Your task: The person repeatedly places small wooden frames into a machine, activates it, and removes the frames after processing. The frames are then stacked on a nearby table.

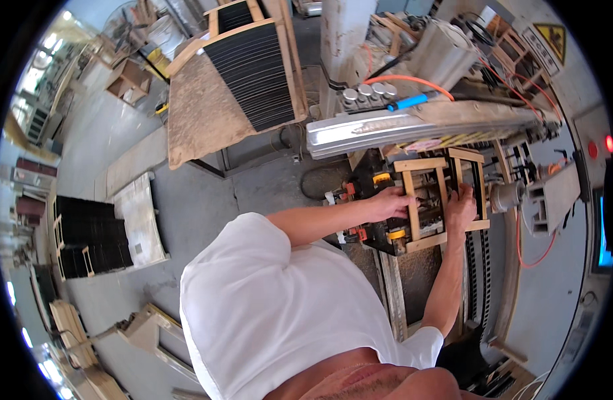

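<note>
Two small light-wood frames lie side by side on the machine bed in front of me. My left hand [389, 204] is closed on the outer side bar of the left wooden frame [421, 164], its fingers curled over the wood. Across the neighbouring right wooden frame [478, 225] reaches my right hand [461, 208], its fingers bent around the inner side bar. Part of that bar is hidden under the hand. Dark machine parts show through the openings of both frames.
A long metal beam [386, 127] crosses just beyond the frames, with a blue air gun [408, 102] and orange hose above it. Yellow-and-black clamps [396, 235] sit at the left. Farther left stands a worktable [193, 107] bearing stacked dark slatted panels [253, 73]. A lit control panel [605, 227] is at right.
</note>
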`<state>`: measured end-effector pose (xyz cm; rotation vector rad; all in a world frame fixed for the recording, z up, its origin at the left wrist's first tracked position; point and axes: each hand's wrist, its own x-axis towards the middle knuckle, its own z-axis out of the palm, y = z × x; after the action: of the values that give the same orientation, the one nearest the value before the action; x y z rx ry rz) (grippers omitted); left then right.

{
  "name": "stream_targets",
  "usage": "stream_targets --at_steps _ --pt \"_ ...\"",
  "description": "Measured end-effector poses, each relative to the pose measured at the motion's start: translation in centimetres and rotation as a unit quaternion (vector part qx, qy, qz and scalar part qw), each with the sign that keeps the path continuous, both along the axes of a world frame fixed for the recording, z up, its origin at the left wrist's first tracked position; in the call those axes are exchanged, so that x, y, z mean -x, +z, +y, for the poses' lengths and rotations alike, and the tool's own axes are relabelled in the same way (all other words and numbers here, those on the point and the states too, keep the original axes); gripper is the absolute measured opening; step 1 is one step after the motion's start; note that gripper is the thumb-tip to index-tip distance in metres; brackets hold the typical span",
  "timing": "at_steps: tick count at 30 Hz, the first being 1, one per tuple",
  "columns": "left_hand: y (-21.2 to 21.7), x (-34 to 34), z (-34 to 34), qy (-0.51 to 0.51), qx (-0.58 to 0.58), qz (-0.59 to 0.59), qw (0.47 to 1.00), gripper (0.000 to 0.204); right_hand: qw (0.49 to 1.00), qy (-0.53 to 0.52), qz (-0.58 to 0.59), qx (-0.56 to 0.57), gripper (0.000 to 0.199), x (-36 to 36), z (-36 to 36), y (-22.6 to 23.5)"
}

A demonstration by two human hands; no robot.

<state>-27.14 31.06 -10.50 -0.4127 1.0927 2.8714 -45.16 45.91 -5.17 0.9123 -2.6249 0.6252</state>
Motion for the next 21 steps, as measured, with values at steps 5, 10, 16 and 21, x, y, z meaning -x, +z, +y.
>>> stream_targets --at_steps 5,10,16,21 --pt "1.8 -7.6 -3.0 -0.011 0.012 -0.02 1.0 0.037 0.999 -0.001 0.0 -0.045 0.031 2.8 -1.0 0.3" --pt "2.5 -13.0 -5.3 -0.06 0.003 -0.055 0.997 0.04 0.982 -0.075 -0.007 -0.171 0.036 3.9 -1.6 1.2" --pt "2.4 -17.6 -10.0 -0.042 0.02 -0.031 0.998 0.035 0.96 -0.039 0.139 -0.241 0.023 6.4 -4.3 1.9" --pt "2.1 -18.5 -12.7 -0.044 0.003 -0.06 0.997 0.03 0.933 -0.052 0.095 -0.344 0.031 7.6 -5.4 3.2"
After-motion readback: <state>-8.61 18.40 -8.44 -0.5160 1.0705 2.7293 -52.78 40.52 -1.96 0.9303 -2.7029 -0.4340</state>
